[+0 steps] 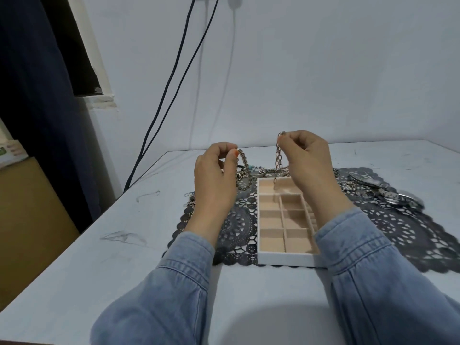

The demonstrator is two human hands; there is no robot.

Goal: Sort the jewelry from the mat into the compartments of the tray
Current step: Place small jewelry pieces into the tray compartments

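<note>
Your left hand [215,175] is raised off the table, thumb and forefinger pinched on a dark chain [245,170]. That chain droops from the fingertips, and its lower end lies on the lace mat [398,227] just left of the tray [286,260].

Your right hand [307,158] is slightly higher and pinches the top of a link chain [277,158]. It hangs straight down with its bottom end at the tray's far wide compartment. Cannot tell whether it touches the lining.

The hands are apart, with the tray's far end between them. Cannot tell whether the two chains are joined.

The tray has white walls and peach lining split into several compartments. It sits on the mat toward the near edge.

Other jewelry on the mat:
- Watches [388,192] with metal bands lie on the right part.
- A tangle of pieces [263,173] lies along the far edge behind the tray.
- Small loops [190,199] lie at the left edge.

The mat lies on a pale blue table [112,270]. Denim sleeves [361,270] cover both forearms, and the right one hides the tray's near right corner. Dark cables [174,78] run down the wall past the table's far left corner.
</note>
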